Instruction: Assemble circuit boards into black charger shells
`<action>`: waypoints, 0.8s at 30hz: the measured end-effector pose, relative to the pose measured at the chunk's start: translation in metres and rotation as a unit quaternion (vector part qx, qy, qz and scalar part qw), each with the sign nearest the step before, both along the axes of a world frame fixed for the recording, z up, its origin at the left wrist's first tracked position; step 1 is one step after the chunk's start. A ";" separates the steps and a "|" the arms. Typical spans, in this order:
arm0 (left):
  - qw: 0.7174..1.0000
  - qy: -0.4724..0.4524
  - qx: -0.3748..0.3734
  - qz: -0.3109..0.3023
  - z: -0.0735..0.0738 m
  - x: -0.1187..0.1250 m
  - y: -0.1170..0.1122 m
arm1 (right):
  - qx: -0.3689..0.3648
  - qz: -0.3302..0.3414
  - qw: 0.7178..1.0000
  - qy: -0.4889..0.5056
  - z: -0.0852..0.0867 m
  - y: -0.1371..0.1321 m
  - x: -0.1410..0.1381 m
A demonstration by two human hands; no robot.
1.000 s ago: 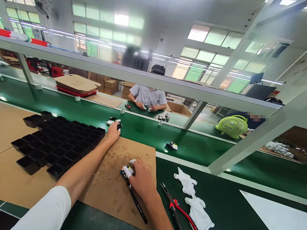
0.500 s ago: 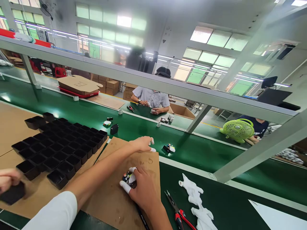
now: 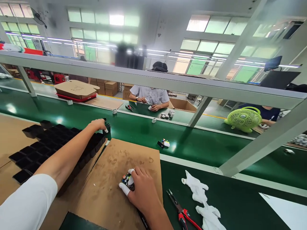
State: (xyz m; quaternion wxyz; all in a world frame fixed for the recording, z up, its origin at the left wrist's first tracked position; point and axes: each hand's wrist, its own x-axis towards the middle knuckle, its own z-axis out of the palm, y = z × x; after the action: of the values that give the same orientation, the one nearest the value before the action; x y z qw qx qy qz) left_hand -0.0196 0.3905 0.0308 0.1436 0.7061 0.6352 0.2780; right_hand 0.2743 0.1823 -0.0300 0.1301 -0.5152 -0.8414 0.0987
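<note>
My left hand (image 3: 97, 124) reaches out over the green conveyor, white covers on its fingertips. Its fingers are bent together beside a black plastic case (image 3: 108, 129); what lies between them is mostly hidden. On the brown cardboard sheet (image 3: 136, 151), my right hand (image 3: 142, 188) grips a small circuit board (image 3: 126, 179) with coloured components and a white part. The thumb and a finger of this hand wear white covers too. Under the right wrist lies a black cable or pen-like rod (image 3: 143, 220) with lettering, partly covered.
Rows of black open boxes (image 3: 31, 155) stand at left under my left arm. Red-handled pliers (image 3: 179, 209) and crumpled white gloves (image 3: 195, 187) lie at right. Another circuit board (image 3: 165, 143) rests on the conveyor (image 3: 134, 131). A shelf beam (image 3: 144, 78) crosses overhead; a co-worker (image 3: 152, 97) sits opposite.
My left hand has moved left and away from me, from above the cardboard to the black case. My right hand stays on its board. Another hand holding a black box has left the left edge.
</note>
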 end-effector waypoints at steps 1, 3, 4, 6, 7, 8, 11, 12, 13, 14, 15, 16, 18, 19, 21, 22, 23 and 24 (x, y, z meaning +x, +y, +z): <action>1.000 0.010 0.007 -0.003 -0.003 -0.009 -0.006 | 0.001 0.000 1.000 0.001 0.000 0.001 0.000; 0.999 0.031 0.024 -0.012 -0.009 -0.023 -0.014 | 0.003 0.000 1.000 0.002 -0.001 0.002 -0.001; 0.998 0.039 0.034 -0.019 -0.011 -0.027 -0.016 | 0.004 -0.001 1.000 0.001 -0.001 0.002 -0.001; 0.995 0.052 0.067 -0.044 -0.012 -0.028 -0.016 | 0.007 -0.004 1.000 -0.002 -0.002 0.003 -0.001; 0.992 0.057 0.091 -0.062 -0.010 -0.026 -0.016 | 0.008 -0.005 1.000 -0.004 -0.002 0.003 0.000; 0.987 0.062 0.120 -0.085 -0.008 -0.023 -0.017 | 0.009 -0.006 1.000 -0.005 -0.003 0.003 0.000; 0.957 0.071 0.226 -0.170 0.004 -0.006 -0.030 | 0.012 -0.004 1.000 -0.007 -0.002 0.002 0.001; 0.942 0.070 0.261 -0.200 0.007 0.000 -0.039 | 0.013 -0.003 1.000 -0.008 -0.002 0.002 0.001; 0.926 0.068 0.293 -0.230 0.011 0.006 -0.050 | 0.014 -0.002 1.000 -0.009 -0.001 0.002 0.001; 0.909 0.064 0.322 -0.256 0.014 0.011 -0.061 | 0.014 -0.002 1.000 -0.010 -0.001 0.001 0.001; 0.894 0.060 0.347 -0.278 0.017 0.017 -0.073 | 0.014 -0.002 1.000 -0.011 -0.001 0.001 0.001; 0.879 0.056 0.369 -0.297 0.020 0.022 -0.085 | 0.015 -0.002 1.000 -0.012 -0.001 0.001 0.001; 0.854 0.050 0.405 -0.323 0.026 0.032 -0.107 | 0.017 -0.004 1.000 -0.012 -0.002 0.002 0.000; 0.844 0.047 0.419 -0.332 0.029 0.036 -0.116 | 0.018 -0.005 1.000 -0.013 -0.003 0.002 0.000; 0.825 0.045 0.442 -0.348 0.038 0.043 -0.133 | 0.023 -0.005 1.000 -0.014 -0.005 0.003 -0.001; 0.814 0.046 0.457 -0.355 0.043 0.046 -0.140 | 0.027 -0.005 1.000 -0.014 -0.006 0.003 0.000; 0.800 0.050 0.476 -0.361 0.049 0.049 -0.147 | 0.031 -0.004 0.999 -0.013 -0.008 0.004 0.000; 0.785 0.057 0.497 -0.365 0.054 0.051 -0.153 | 0.037 -0.004 0.999 -0.011 -0.009 0.004 0.000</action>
State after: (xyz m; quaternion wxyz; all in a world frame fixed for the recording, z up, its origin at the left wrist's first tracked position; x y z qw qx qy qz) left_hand 0.0318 0.2379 0.0851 -0.1730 0.8735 0.1109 0.4414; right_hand 0.2744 0.1861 -0.0394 0.1397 -0.5145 -0.8438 0.0611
